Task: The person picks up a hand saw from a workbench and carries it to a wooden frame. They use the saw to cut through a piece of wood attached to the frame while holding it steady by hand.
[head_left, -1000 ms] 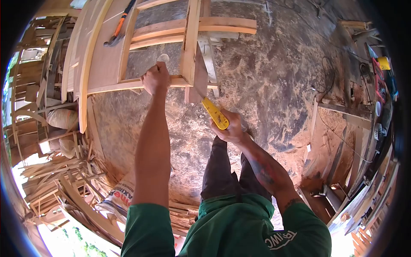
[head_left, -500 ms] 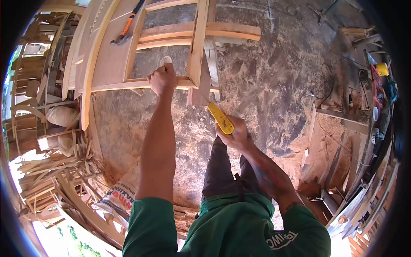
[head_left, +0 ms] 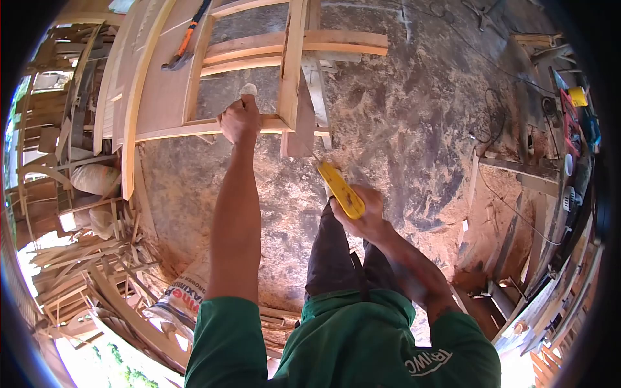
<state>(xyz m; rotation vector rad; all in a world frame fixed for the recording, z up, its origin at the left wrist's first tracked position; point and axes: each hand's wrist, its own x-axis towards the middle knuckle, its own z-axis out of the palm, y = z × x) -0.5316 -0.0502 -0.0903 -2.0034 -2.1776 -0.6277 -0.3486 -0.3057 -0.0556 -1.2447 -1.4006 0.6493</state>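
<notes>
We read two printed markings, both seen upside down. A sack lying on the ground at lower left carries large red letters and smaller dark ones, legible only in part as "MAXIM". The green shirt bears white lettering at the chest, too distorted to read with certainty.

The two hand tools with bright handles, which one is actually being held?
The yellow-handled saw, gripped in the right hand with its blade at the wooden frame. The orange-handled hammer lies untouched on the board further away.
</notes>
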